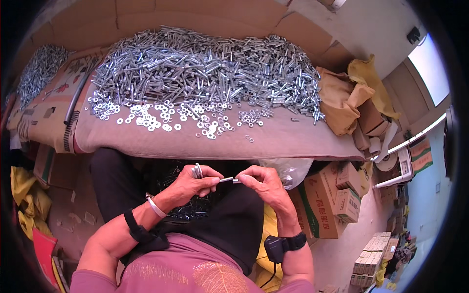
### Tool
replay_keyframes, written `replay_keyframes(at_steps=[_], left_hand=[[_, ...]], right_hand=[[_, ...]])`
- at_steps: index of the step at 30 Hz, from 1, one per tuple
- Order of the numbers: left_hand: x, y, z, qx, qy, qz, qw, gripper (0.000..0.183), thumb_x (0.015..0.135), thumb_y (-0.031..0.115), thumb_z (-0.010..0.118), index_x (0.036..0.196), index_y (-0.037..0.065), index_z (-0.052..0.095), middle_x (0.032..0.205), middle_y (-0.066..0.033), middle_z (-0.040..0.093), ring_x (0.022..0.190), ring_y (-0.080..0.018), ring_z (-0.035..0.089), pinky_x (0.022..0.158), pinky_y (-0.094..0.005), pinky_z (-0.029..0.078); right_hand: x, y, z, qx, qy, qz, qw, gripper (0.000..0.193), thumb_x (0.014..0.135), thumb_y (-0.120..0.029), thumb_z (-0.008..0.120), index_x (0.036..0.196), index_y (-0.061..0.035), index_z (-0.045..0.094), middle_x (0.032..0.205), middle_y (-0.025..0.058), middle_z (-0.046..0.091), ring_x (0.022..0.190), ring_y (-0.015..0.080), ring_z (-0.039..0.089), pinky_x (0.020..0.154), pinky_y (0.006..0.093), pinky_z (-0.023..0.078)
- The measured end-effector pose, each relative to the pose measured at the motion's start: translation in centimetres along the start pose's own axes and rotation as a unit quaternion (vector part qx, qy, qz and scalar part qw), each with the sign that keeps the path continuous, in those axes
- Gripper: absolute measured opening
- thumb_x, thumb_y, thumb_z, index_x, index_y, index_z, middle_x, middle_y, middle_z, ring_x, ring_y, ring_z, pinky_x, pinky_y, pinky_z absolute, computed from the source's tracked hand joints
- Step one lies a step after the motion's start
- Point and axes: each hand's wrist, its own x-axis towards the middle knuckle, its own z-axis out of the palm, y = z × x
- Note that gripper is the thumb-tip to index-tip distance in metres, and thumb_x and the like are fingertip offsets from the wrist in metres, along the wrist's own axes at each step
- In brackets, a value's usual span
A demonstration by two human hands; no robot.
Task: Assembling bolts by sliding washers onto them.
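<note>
Above my lap, my left hand (184,188) pinches a thin silver bolt (226,179) between thumb and forefinger. A few more metal pins (197,170) stick up from among its curled fingers. My right hand (264,184) closes on a short silver sleeve (236,181), held end to end with the bolt; whether they touch is too small to tell. Beyond my hands, a large heap of silver bolts and sleeves (195,73) covers the back of a padded brown surface (205,146). Flat washers (146,117) and small nuts (250,117) are scattered along its front.
Below my hands lies a dark mass of metal parts (190,211) between my legs. A clear plastic bag (288,171) and cardboard boxes (317,200) stand at right. Brown paper (339,102) lies by the heap's right end. Yellow sacking (30,200) is at left.
</note>
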Motion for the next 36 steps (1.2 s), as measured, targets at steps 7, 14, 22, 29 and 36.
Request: replay_keyframes(at_steps=[7,14,22,29,36], left_hand=[[0.0,-0.2,-0.4,-0.041,0.023,-0.015,0.999,0.017,0.086,0.011,0.064,0.095,-0.003,0.064,0.072,-0.0054,0.063,0.052,-0.0058,0.054,0.045,-0.0171,0.039],[-0.8,-0.9,-1.3,-0.074,0.036,-0.022,0.996,0.018,0.084,0.010,0.066,0.094,-0.005,0.062,0.073,-0.0095,0.064,0.050,-0.0082,0.056,0.044,-0.0169,0.041],[-1.5,-1.1,-1.6,-0.108,0.056,-0.017,0.992,0.018,0.085,0.009,0.065,0.094,-0.005,0.061,0.073,-0.0119,0.064,0.049,-0.0104,0.057,0.042,-0.0178,0.042],[-2.1,-1.0,-2.5,-0.088,0.064,-0.008,0.994,0.020,0.086,0.010,0.064,0.095,-0.007,0.061,0.070,-0.0101,0.063,0.051,-0.0094,0.058,0.043,-0.0172,0.042],[-2.0,-1.3,-2.8,-0.094,0.066,-0.029,0.993,0.020,0.085,0.010,0.065,0.094,-0.007,0.061,0.070,-0.0103,0.063,0.050,-0.0092,0.057,0.043,-0.0172,0.042]], right_hand=[[0.7,0.5,0.5,0.037,0.043,-0.020,0.998,0.019,0.084,-0.018,0.064,0.089,0.0007,0.066,0.070,0.0017,0.060,0.066,0.0081,0.051,0.061,0.0252,0.041],[0.9,-1.1,1.4,-0.053,0.026,-0.038,0.998,0.018,0.083,-0.017,0.064,0.087,0.0000,0.066,0.070,0.0051,0.061,0.065,0.0114,0.053,0.060,0.0283,0.042],[1.8,-1.7,2.4,-0.091,0.023,-0.078,0.993,0.019,0.082,-0.019,0.064,0.085,0.0002,0.066,0.070,0.0060,0.061,0.065,0.0130,0.053,0.061,0.0288,0.042],[3.4,0.0,2.4,0.002,-0.057,-0.009,0.998,0.022,0.085,-0.021,0.063,0.086,0.0007,0.066,0.073,-0.0025,0.057,0.071,0.0061,0.049,0.065,0.0232,0.040],[3.2,0.1,3.0,0.003,-0.034,0.003,0.999,0.020,0.085,-0.019,0.065,0.086,0.0005,0.066,0.074,-0.0021,0.058,0.072,0.0064,0.050,0.066,0.0232,0.040]])
